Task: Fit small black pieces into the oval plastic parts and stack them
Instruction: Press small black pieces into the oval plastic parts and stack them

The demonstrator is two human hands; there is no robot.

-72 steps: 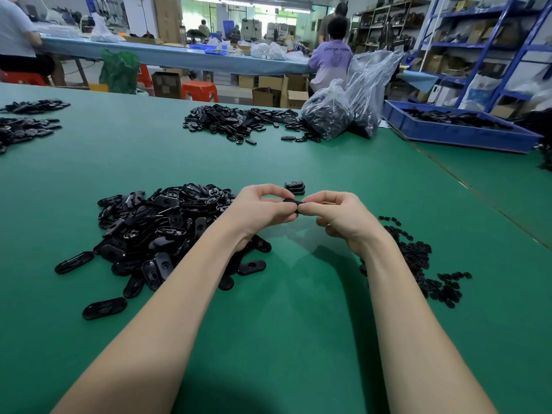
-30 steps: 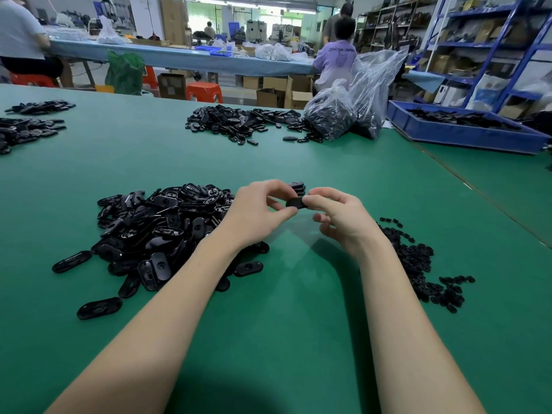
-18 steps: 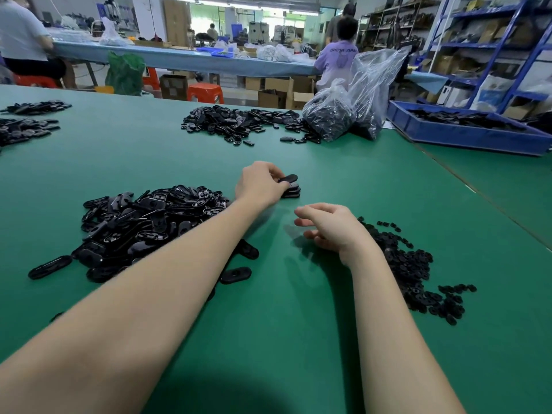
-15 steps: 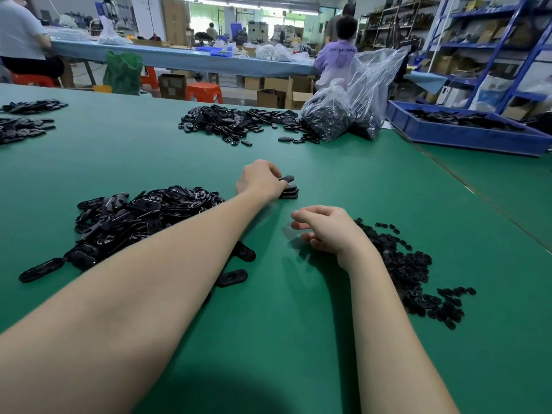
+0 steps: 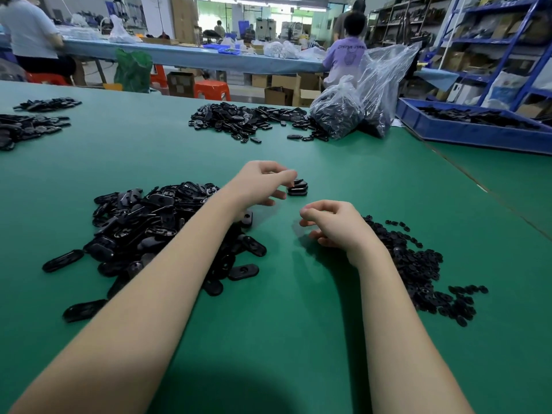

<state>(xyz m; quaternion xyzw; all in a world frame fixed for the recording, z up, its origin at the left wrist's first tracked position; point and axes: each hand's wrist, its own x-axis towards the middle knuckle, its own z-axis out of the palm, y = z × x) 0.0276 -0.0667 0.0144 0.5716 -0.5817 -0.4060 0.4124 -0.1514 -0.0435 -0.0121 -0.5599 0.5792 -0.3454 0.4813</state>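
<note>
1. Head view shows your left hand (image 5: 263, 185) with loosely curled, empty fingers just beside the short stack (image 5: 297, 187) of fitted ovals on the green surface (image 5: 298, 339); your right hand (image 5: 331, 224) hangs relaxed, holding nothing.
2. Only a few ovals look stacked; the large pile of oval parts (image 5: 155, 222) and the small black pieces (image 5: 418, 264) remain.
3. Stacked ovals lie flat, long axis roughly left to right.

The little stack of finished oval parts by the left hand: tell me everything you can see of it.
The stack is a few glossy black plastic ovals lying flat on the green table, the top one slightly askew. It sits beyond both piles, apart from them. The left hand hovers at its left edge with fingers loosely curled; contact is unclear. The exact count is unclear.
</note>
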